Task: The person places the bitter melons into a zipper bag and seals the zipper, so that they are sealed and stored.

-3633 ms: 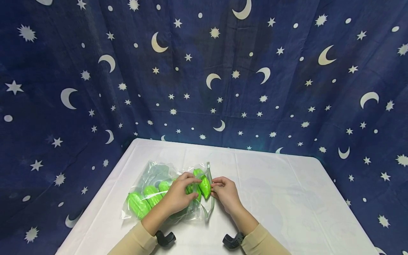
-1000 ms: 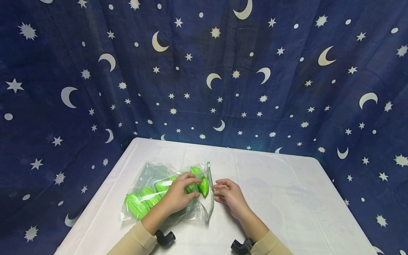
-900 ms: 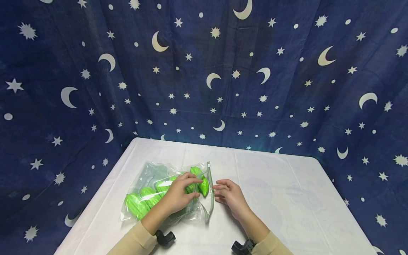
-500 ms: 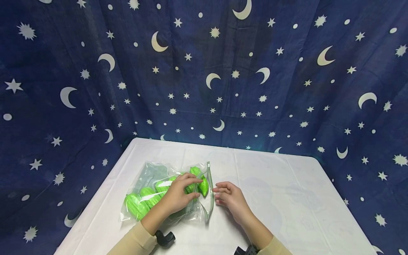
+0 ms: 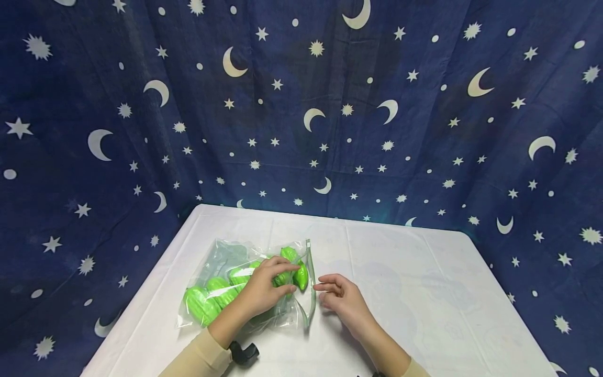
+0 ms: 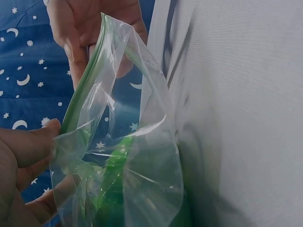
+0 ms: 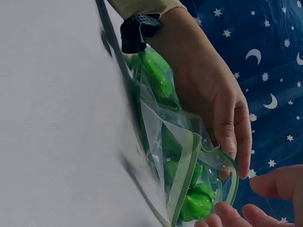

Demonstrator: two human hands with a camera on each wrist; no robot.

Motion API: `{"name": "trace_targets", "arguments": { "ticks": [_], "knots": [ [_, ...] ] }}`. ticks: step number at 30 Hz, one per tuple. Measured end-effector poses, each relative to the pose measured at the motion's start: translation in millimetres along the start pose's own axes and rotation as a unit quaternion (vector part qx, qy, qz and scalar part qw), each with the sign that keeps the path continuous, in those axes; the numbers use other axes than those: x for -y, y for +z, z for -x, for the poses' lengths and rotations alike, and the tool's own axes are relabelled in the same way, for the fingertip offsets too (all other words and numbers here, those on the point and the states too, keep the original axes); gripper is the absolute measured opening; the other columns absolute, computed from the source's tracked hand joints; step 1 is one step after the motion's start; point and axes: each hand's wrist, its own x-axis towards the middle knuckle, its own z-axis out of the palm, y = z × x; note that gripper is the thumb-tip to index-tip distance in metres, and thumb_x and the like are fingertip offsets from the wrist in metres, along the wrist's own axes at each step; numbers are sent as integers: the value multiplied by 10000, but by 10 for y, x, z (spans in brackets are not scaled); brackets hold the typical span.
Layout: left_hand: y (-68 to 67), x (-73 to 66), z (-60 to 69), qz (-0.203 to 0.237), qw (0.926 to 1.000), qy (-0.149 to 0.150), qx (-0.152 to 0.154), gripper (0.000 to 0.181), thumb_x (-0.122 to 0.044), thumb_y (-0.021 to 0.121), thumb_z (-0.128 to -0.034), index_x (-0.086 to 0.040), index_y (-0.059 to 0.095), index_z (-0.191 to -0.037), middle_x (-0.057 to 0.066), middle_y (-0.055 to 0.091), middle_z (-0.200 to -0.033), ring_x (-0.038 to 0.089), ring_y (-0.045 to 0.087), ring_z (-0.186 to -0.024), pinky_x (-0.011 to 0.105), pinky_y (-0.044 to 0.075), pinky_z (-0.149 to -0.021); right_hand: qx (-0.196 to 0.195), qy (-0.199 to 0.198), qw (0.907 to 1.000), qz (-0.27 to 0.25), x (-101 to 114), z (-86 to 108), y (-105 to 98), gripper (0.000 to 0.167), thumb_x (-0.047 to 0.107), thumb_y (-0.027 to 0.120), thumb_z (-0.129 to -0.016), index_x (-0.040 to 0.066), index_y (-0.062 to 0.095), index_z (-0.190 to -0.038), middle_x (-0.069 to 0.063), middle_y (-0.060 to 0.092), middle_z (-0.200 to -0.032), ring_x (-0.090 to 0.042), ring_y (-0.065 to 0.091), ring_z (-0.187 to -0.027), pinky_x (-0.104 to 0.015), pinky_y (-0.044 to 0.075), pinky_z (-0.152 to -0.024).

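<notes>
A clear zip bag (image 5: 225, 256) lies on the table with its green-edged mouth gaping to the right. Inside are several glossy, ribbed, bright-green oval pieces (image 5: 201, 305); their exact kind is unclear. The person's left hand (image 5: 264, 288) lies over the bag, and its thumb and fingers hold the upper film near the mouth, as the right wrist view also shows. Just right of the mouth is the right hand (image 5: 346, 303), fingers loosely bent and holding nothing. One green piece (image 7: 198, 202) sits right at the opening. The left hand partly covers the middle pieces.
A white cloth covers the table (image 5: 424, 293). Behind it and along the sides hangs a dark blue curtain (image 5: 282, 120) with moons and stars. A black wrist device (image 5: 244, 353) is worn on the left wrist.
The right hand was at the bag's rim beside a green piece; it has drawn away, moving slightly right and nearer. The left hand stays on the bag. Green pieces near the mouth shifted a little.
</notes>
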Motion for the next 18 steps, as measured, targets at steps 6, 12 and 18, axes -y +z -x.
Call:
{"name": "trace_targets", "arguments": {
  "ticks": [6, 12, 18],
  "knots": [
    [-1, 9, 0, -23, 10000, 7, 23, 507, -220, 901, -873, -280, 756, -1355, -79, 690, -1306, 193, 629, -1256, 493, 533, -1046, 156, -53, 9998, 131, 13, 76, -10, 498, 73, 752, -923, -11, 602, -1390, -220, 725, -1316, -211, 679, -1023, -215, 576, -810],
    [3, -9, -3, -99, 10000, -12, -6, 536, -228, 900, -877, -281, 741, -1385, -69, 687, -1300, 183, 625, -1229, 472, 542, -1013, 336, -113, 9992, 198, -2, 160, 33, 544, 81, 779, -937, -15, 569, -1430, -217, 712, -1342, -206, 674, -1022, -218, 590, -798],
    [-6, -26, 1, -59, 9999, -152, 45, 528, -235, 901, -875, -264, 743, -1379, -49, 690, -1311, 201, 625, -1247, 492, 541, -1040, 244, -110, 9993, 257, -48, 214, 75, 587, 92, 798, -925, -13, 556, -1449, -206, 714, -1331, -202, 682, -1001, -220, 607, -784]
  ]
}}
